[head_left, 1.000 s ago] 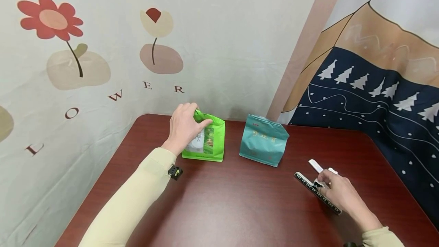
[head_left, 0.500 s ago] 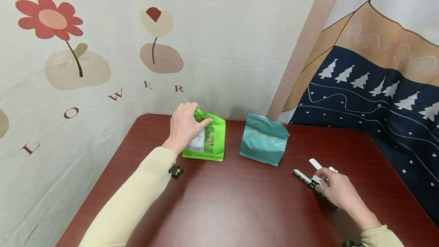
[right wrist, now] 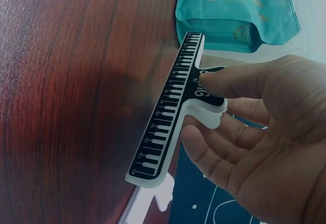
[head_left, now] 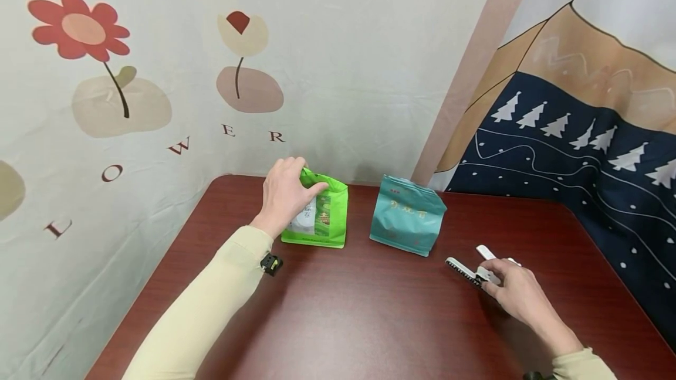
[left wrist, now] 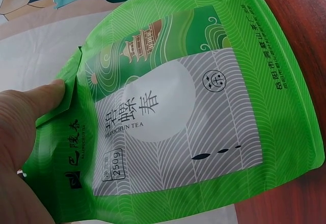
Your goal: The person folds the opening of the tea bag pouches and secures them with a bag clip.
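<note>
With thumb and fingers, my left hand point(head_left: 285, 192) grips the folded top of a bright green tea bag point(head_left: 338, 216), which stands upright at the back of the table. Its printed front, marked 250g, fills most of the left wrist view. At the right, my right hand point(head_left: 520, 292) pinches the handle of a long clip point(right wrist: 165, 112), its face printed with black and white piano keys. In the right wrist view my thumb lies on the handle's lettering and my other fingers are behind it. A second, white clip point(head_left: 483, 251) lies just beyond that hand, partly hidden.
A teal bag point(head_left: 406, 216) stands upright to the right of the green one. All of this is on a dark red wooden table point(head_left: 338, 309). Behind it hangs a pale printed curtain point(head_left: 359, 75), with a navy tree-patterned part point(head_left: 554, 151) at the right.
My right hand has shifted slightly left with the piano-key clip, and the clip's near end has gone out of sight under the hand. My left hand and the green tea bag stay put.
</note>
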The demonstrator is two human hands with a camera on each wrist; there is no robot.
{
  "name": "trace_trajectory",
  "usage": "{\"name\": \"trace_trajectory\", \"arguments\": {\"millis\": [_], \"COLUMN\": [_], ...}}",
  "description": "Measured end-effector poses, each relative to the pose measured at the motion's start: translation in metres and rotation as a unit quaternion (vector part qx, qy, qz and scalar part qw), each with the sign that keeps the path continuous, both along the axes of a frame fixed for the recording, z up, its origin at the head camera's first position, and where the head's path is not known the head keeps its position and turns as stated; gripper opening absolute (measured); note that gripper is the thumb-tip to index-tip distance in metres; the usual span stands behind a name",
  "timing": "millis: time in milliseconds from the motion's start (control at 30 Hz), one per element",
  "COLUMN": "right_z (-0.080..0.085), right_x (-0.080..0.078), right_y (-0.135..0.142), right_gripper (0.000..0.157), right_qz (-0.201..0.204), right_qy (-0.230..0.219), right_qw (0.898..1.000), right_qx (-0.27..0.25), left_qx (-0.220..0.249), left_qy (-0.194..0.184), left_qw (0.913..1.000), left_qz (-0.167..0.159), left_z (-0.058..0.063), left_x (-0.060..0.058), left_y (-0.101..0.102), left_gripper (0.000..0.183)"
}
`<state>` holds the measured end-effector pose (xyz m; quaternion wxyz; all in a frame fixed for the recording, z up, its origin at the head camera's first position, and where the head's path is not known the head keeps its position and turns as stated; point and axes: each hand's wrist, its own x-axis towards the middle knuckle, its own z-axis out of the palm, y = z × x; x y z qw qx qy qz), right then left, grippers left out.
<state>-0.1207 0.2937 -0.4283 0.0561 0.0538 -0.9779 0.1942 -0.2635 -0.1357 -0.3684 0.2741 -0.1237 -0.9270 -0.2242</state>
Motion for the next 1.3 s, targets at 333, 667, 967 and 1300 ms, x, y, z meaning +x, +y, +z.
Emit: {"name": "trace_trajectory", "arguments": {"millis": [333,667,967,1300], "right_z": [0.004,0.011,0.011,0.017], "right_x": [0.0,-0.001,0.002,0.0], "right_y": [-0.001,-0.006,-0.016,-0.029], "right_gripper": [0.023,0.023,0.025,0.028], "right_qz": [0.004,0.014,0.019,0.026], "right_qy": [0.009,0.02,0.03,0.069], "right_qw": [1.0,1.0,0.999,0.997], "right_qx": [-0.012,-0.014,-0.021,-0.028], "left_qx": [0.001,0.001,-0.002,0.003], "left_qy": [0.007,0.012,-0.003,0.0], "left_qw": [1.0,0.9999,1.0,1.0], "left_qz": [0.0,0.001,0.002,0.003], "left_z": [0.001,0.0,-0.001,-0.002], "left_x": [0.0,-0.001,0.001,0.002], "left_y": [0.0,-0.002,0.0,0.0], "left_gripper": [0.048,0.048,0.047,0.047]}}
